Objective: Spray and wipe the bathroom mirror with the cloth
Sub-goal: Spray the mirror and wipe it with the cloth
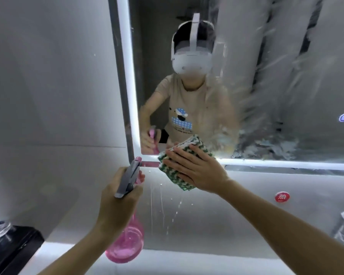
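Clearly the job is midway, judging from the head view: the mirror (266,76) carries wet streaks across its right and lower-right glass, while the left side looks clear. One green-checked cloth (179,171) sits at the mirror's lower-left corner, straddling the lit bottom edge, pressed flat by the right hand (197,171) with straight fingers. One pink spray bottle (127,235) hangs below that corner, the left hand (115,203) wrapped around its neck. Streaked glass remains to wipe.
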### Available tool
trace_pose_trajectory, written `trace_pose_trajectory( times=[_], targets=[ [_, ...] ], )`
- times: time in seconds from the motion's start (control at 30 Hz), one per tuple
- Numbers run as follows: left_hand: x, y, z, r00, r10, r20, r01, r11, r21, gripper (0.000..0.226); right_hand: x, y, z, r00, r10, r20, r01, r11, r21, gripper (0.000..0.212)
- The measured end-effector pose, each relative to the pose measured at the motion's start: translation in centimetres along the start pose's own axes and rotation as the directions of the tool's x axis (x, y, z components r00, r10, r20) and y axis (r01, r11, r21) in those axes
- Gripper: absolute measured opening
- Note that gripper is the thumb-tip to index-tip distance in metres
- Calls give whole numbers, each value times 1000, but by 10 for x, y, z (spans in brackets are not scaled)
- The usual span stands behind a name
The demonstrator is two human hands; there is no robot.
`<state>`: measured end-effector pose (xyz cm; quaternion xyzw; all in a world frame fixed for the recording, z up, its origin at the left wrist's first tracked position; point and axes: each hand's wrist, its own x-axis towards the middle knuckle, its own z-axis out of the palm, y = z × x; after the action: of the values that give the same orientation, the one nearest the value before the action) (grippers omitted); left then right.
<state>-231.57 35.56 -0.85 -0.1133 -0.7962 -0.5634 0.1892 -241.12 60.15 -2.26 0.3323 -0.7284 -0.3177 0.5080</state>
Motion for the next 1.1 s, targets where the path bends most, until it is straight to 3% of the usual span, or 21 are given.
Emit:
trace_pose_trajectory(
  times=[0.17,0.3,0.4,0.63,0.93,1.0,1.1],
  targets=[
    [-15,31,42,998,52,35,-51,999,-18,25,-35,30,-7,999,36,-27,-37,999,-12,52],
    [-11,51,82,994,100,53,-100,995,1,39,-66,57,-16,991,110,-75,-111,994,-6,51],
    [-9,62,110,994,98,54,-97,995,-27,53,-99,79,-23,975,201,-99,-204,979,-20,50],
    [-8,60,149,992,46,114,-26,985,-171,55,-164,103,-30,923,372,-93,-381,918,-106,51],
    [-5,23,112,999,43,31,-38,987,-158,55,-112,67,-15,888,443,-120,-455,886,-94,54],
    [0,11,93,998,64,17,-61,988,-140,48,-82,50,-11,898,421,-127,-433,898,-84,54],
    [6,-10,60,994,104,-26,-107,988,-115,21,-35,25,-7,899,417,-132,-428,901,-70,53]
  ],
)
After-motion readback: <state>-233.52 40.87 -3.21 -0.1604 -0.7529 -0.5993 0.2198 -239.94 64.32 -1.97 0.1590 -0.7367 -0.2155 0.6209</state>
